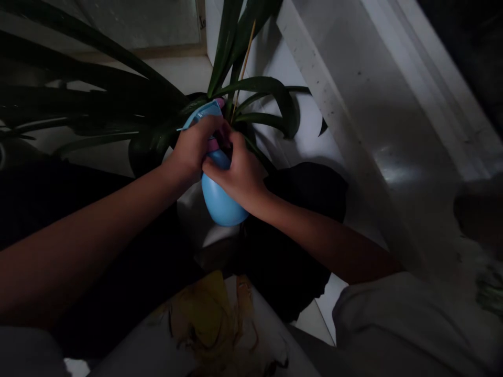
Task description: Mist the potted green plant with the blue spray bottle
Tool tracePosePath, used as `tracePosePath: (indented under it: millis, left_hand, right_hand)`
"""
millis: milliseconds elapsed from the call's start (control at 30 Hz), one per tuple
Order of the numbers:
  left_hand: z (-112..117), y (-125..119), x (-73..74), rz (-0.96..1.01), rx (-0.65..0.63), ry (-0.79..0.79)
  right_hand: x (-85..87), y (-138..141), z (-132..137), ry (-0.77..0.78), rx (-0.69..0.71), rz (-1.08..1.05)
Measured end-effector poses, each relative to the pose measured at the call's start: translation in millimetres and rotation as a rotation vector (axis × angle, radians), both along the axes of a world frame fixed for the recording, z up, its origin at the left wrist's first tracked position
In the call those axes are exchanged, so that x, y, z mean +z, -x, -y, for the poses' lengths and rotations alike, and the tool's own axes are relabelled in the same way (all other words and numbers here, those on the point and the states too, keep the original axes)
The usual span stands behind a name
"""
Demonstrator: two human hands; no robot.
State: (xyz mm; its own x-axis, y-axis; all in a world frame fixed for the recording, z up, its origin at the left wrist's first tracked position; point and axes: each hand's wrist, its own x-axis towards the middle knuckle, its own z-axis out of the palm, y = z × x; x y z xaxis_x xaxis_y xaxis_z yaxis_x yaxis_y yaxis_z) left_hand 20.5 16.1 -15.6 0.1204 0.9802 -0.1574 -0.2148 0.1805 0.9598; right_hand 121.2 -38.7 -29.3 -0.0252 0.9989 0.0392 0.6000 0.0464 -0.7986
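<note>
Nearest to us, at six o'clock, a pale shirt front with a yellowish print (212, 324) fills the bottom edge, with a pale sleeve (396, 319) at four o'clock; from there our two bare forearms run up and inward toward the middle of the view, over dark cloth across our lap.

Our hands meet just above centre on a light blue spray bottle (222, 201); its rounded body hangs below them, a little toward six o'clock of the grip, and its head points up toward eleven o'clock. Our left hand (194, 149) is wrapped round the neck and the blue trigger part, fingers curled shut on it; a bit of pink shows at the neck between the hands. Our right hand (239, 175) clasps the upper body of the bottle from the three o'clock side, thumb lying across the blue plastic; so both hands are together and clamped on the same bottle, touching each other.

Just beyond the bottle's head, a plant with long dark green leaves (271, 94) spreads from nine o'clock to one o'clock; a thin pale stick (243, 65) stands among the leaves, leaning toward one o'clock.

Farther off, a pale floor (184, 73) lies behind the leaves at twelve o'clock, and a broad light-coloured ledge (353, 115) runs diagonally from twelve o'clock down to four o'clock.
</note>
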Motion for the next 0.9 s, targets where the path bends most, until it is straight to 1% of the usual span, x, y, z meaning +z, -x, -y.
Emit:
tracePosePath:
  millis: [133, 233, 367, 467, 533, 600, 700, 800, 900]
  left_hand:
    - [2.3, 1.4, 1.4, -0.021, -0.012, 0.001]
    - [-2.5, 6.2, -5.6, -0.086, -0.040, -0.025]
    - [-11.1, 12.3, -17.9, -0.088, -0.138, -0.138]
    - [-14.3, 11.8, -20.6, -0.090, -0.135, -0.131]
    - [-14.2, 9.1, -18.0, -0.072, -0.099, -0.066]
    - [-12.6, 6.1, -12.9, -0.012, -0.053, -0.001]
    - [-8.9, 3.8, -4.0, 0.082, 0.004, 0.040]
    - [-5.4, 5.0, 3.5, 0.106, -0.010, 0.076]
    - [-2.0, 7.1, 9.5, 0.074, -0.024, 0.033]
  right_hand:
    - [0.7, 0.7, 2.1, 0.024, -0.015, 0.040]
    - [-3.0, 0.2, 1.0, -0.008, -0.005, 0.000]
    - [-5.8, 0.4, -2.6, -0.019, -0.015, -0.068]
    - [-4.3, 1.4, -4.9, 0.002, -0.020, -0.102]
    - [-3.8, 2.0, -5.9, 0.024, -0.022, -0.118]
    - [-4.6, 2.4, -6.8, 0.043, -0.024, -0.124]
    - [-6.7, 2.7, -7.9, 0.044, -0.014, -0.123]
    - [-6.5, 3.6, -7.7, 0.018, 0.010, -0.125]
    - [-2.2, 5.4, -5.7, -0.005, 0.018, -0.141]
